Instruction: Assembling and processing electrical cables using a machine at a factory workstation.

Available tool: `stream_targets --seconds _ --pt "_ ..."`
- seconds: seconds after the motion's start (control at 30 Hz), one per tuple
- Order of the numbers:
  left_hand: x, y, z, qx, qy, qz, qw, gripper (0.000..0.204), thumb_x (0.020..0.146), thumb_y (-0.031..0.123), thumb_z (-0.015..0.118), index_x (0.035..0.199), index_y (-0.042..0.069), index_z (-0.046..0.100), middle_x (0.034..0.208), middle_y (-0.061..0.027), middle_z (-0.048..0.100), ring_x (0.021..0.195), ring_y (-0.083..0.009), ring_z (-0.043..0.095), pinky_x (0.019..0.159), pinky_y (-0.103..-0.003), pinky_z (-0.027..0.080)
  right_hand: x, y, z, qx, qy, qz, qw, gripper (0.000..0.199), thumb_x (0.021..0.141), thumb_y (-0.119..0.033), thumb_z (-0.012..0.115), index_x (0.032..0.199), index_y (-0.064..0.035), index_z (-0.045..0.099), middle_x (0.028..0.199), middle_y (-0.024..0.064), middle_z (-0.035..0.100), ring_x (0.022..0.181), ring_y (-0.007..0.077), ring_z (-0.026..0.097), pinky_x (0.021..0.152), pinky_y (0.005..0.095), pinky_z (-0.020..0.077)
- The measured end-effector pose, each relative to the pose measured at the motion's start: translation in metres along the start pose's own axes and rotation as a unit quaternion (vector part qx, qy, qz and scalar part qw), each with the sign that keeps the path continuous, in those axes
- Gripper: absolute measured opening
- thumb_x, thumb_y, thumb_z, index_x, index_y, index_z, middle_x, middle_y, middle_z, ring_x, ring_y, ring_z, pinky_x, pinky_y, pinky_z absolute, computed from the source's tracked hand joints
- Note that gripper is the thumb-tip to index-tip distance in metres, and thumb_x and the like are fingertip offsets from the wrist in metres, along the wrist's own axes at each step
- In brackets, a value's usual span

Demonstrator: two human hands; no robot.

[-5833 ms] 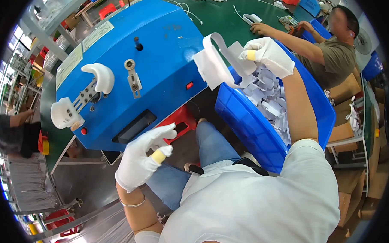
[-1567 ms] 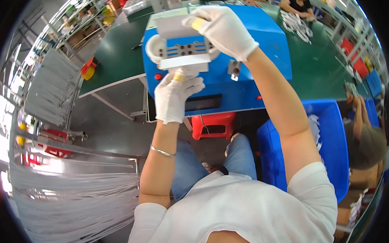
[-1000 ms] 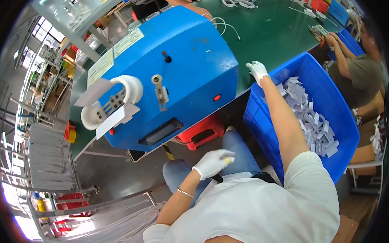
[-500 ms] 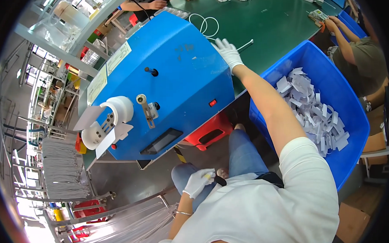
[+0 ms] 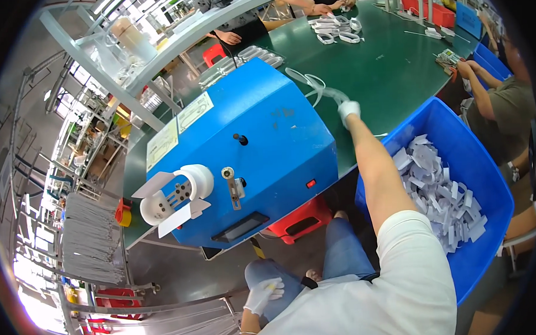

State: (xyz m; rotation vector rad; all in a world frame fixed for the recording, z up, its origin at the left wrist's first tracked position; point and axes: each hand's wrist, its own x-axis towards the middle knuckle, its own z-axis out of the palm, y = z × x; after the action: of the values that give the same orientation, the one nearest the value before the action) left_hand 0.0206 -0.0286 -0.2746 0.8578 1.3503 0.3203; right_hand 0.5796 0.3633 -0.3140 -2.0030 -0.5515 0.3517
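At the far side of the blue machine, my right hand in a white glove is closed on a white cable. The cable's loops are smeared by motion and trail left over the green tabletop. My left hand, also gloved, is low in front of my thigh. Its fingers are curled, with a small yellow spot among them; what they hold, if anything, is unclear. On the machine's left end is a round white holder with flat pale flaps.
A blue bin with white pieces stands at my right. Far back on the green table lie coiled white cables; people's hands work there. A rack of grey cords hangs at left. A red stool sits below the machine.
My right hand has gone from spread beside the cable to closed on it, and the cable is moving. The view has shifted, so the machine sits lower. My left hand stays low.
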Motion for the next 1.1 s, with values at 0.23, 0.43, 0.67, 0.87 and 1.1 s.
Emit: stream_targets --seconds 0.23,0.43,0.67,0.87,1.1 --pt "-0.013 0.096 0.01 0.038 -0.04 0.232 0.971 0.043 0.095 0.031 0.051 0.121 -0.004 0.054 0.111 -0.0142 0.063 0.094 -0.0208 0.064 0.083 -0.032 0.052 -0.171 -0.121 -0.217 0.688 -0.227 -0.02 0.689 0.025 0.1 -0.025 0.036 0.09 -0.0088 0.053 0.052 -0.0063 0.025 0.039 0.0067 0.024 0.036 0.0213 0.0214" --pt "-0.008 0.199 0.089 0.091 -0.112 0.419 0.897 0.066 0.092 0.048 0.049 0.129 -0.006 0.047 0.119 -0.0151 0.058 0.108 -0.021 0.057 0.096 -0.035 0.042 -0.362 -0.055 -0.232 0.203 -0.174 -0.268 0.925 0.025 0.096 -0.027 0.047 0.097 -0.0049 0.058 0.057 -0.0068 0.039 0.042 0.0027 0.033 0.038 0.0194 0.0253" --pt "-0.001 0.199 0.121 0.204 -0.215 0.188 0.937 0.044 0.084 0.011 0.063 0.124 -0.003 0.053 0.097 -0.0089 0.064 0.085 -0.0122 0.059 0.077 -0.025 0.049 -0.454 -0.004 -0.237 0.179 -0.526 -0.213 0.803 0.03 0.093 -0.017 0.05 0.118 -0.0006 0.049 0.101 0.0152 0.06 0.089 0.0251 0.06 0.078 0.0355 0.0471" --pt "-0.001 0.179 0.121 0.232 -0.292 0.217 0.902 0.03 0.085 0.011 0.061 0.112 -0.002 0.062 0.092 -0.0067 0.064 0.083 -0.0116 0.059 0.076 -0.025 0.049 -0.458 0.02 -0.214 0.017 -0.624 -0.245 0.742 0.024 0.088 -0.012 0.055 0.11 -0.0031 0.055 0.105 0.0196 0.058 0.1 0.0317 0.056 0.085 0.0401 0.0453" --pt "-0.022 0.181 0.086 0.165 -0.175 0.18 0.954 0.028 0.084 0.011 0.063 0.108 -0.002 0.063 0.088 -0.003 0.063 0.075 -0.0073 0.056 0.067 -0.021 0.046 -0.48 0.018 -0.206 0.176 -0.7 -0.043 0.691 0.063 0.082 -0.02 0.067 0.136 -0.0073 0.038 0.115 0.0086 0.051 0.103 0.0221 0.053 0.091 0.0358 0.0423"
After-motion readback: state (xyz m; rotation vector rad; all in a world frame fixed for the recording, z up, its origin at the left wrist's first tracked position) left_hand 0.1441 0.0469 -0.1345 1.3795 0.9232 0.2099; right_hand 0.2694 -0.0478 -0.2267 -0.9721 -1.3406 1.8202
